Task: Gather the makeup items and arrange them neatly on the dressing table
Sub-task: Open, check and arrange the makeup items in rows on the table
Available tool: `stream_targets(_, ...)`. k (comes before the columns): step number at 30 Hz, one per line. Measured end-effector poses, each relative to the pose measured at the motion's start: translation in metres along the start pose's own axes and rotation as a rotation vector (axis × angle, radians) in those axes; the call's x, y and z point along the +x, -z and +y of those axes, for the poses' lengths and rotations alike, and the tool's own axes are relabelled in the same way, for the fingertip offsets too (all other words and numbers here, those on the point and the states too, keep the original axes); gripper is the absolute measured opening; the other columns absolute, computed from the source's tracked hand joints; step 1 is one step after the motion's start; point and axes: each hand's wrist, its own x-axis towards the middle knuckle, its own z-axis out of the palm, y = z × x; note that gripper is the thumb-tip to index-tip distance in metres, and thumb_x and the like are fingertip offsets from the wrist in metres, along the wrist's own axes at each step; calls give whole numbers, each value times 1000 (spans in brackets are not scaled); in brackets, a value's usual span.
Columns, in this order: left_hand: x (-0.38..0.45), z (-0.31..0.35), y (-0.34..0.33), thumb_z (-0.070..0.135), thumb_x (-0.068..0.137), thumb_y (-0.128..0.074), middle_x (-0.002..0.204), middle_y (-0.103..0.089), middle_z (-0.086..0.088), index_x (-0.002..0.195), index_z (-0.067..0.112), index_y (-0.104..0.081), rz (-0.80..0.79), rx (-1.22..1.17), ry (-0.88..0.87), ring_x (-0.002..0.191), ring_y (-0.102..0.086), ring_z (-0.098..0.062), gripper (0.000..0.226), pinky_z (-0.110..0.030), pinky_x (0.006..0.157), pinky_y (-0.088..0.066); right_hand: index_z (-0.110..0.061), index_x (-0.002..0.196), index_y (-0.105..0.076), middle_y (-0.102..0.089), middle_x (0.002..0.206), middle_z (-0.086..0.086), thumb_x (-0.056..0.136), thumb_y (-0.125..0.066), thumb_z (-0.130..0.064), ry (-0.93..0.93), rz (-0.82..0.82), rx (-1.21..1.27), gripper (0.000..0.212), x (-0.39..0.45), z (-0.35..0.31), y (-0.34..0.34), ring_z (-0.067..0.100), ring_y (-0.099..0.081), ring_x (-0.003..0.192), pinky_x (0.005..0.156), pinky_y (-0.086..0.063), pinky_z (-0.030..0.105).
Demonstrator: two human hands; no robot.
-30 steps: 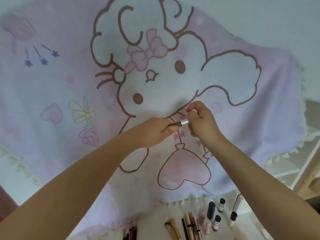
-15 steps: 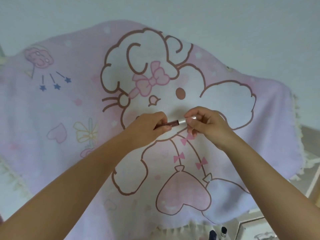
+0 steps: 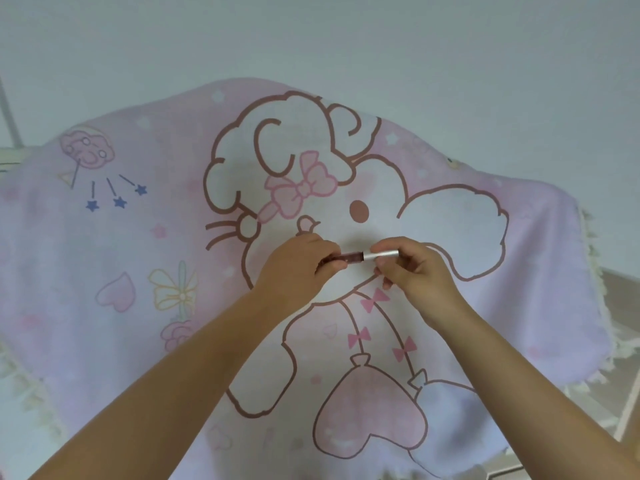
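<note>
A: Wall (image 3: 450,46) first, pale and plain, filling the top of the view. Below it hangs a pink blanket (image 3: 104,271) printed with a cartoon animal, fringe down its right edge.

B: And the dressing table?

A: Not in view. A bit of pale frame (image 3: 620,420) shows at lower right; I cannot tell what it belongs to.

B: Then the hands.

A: Both raised in front of the blanket. The left hand (image 3: 298,268) has its fingers curled round the dark end of a lip gloss (image 3: 360,256). The right hand (image 3: 415,271) pinches the silver cap end between thumb and fingers. The tube lies level between them, held in the air, resting on nothing.

B: Which step is that?

A: My guess is closing or checking one item before it joins the rest. The dark part and the silver part meet with no gap I can see, though whether the cap is fully tight is beyond me.

B: Next?

A: Likely a twist to seat the cap, then one hand lets go and the other carries it down to the table, which means looking down again first.
</note>
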Motion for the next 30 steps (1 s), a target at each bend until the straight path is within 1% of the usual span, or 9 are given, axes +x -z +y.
stream_targets(3, 0, 1, 1, 31, 91, -48, 81, -50, 0, 99, 10, -62, 16, 12, 2, 77, -41, -12, 26, -21, 69, -34, -23, 85, -59, -64, 61, -6, 91, -49, -13, -109, -66, 50, 15, 0, -5, 1, 8, -59, 48, 45, -47, 17)
stream_targets(7, -2, 3, 2, 31, 90, -50, 80, -49, 2, 100, 12, -64, 8, 25, -42, 76, -39, -10, 25, -18, 65, -28, -13, 54, -50, -52, 36, -5, 95, -42, -23, -112, -36, -128, 43, 1, -5, 4, 3, -40, 30, 39, -35, 14)
stream_targets(10, -2, 1, 4, 33, 90, -50, 79, -48, 3, 98, 12, -64, 11, 41, -46, 74, -39, -10, 26, -18, 65, -30, -21, 73, -61, -60, 55, -5, 89, -51, -5, -7, -20, -96, 25, -1, -3, 8, 3, -53, 44, 50, -47, 17)
stream_targets(14, -8, 1, 6, 29, 87, -56, 81, -55, 0, 98, 10, -66, 50, 33, -86, 77, -46, -14, 23, -18, 70, -34, -30, 90, -58, -63, 75, 0, 86, -53, -1, -73, -153, 15, 29, -5, 2, 12, 6, -63, 56, 55, -52, 17)
stream_targets(16, -11, 5, 8, 21, 80, -64, 76, -63, -8, 87, 4, -69, 36, 58, -164, 71, -57, -24, 19, -29, 67, -45, -24, 83, -57, -64, 58, -7, 91, -47, -14, -132, -209, -5, 17, -9, 3, 9, 6, -57, 44, 45, -47, 16)
stream_targets(19, -15, 8, 6, 18, 68, -65, 65, -64, -9, 73, 4, -69, 55, 98, -202, 56, -60, -25, 15, -36, 52, -50, -18, 65, -57, -54, 43, -6, 92, -47, -17, -107, -162, -110, 28, -12, 8, 8, 4, -43, 34, 41, -38, 17)
stream_targets(25, -18, 4, -5, 12, 77, -68, 80, -64, -15, 88, 0, -68, 61, 41, -73, 75, -58, -31, 16, -38, 70, -45, -30, 82, -60, -57, 82, 2, 82, -59, 2, -8, -92, -38, 32, -10, 12, 5, 15, -58, 68, 59, -51, 15)
stream_targets(28, -20, 4, -6, 10, 72, -72, 75, -65, -15, 83, 0, -68, 73, 72, -86, 69, -59, -32, 15, -40, 63, -48, -29, 83, -57, -62, 67, -4, 88, -54, -19, -126, -162, -37, 12, -10, 10, 1, 5, -59, 51, 47, -49, 17)
stream_targets(30, -23, 3, -7, 10, 70, -73, 73, -65, -14, 81, 0, -69, 77, 86, -105, 66, -60, -32, 15, -42, 60, -50, -20, 70, -55, -58, 46, -5, 93, -46, -25, -147, -140, -89, 25, -9, 12, -1, 5, -49, 35, 40, -40, 17)
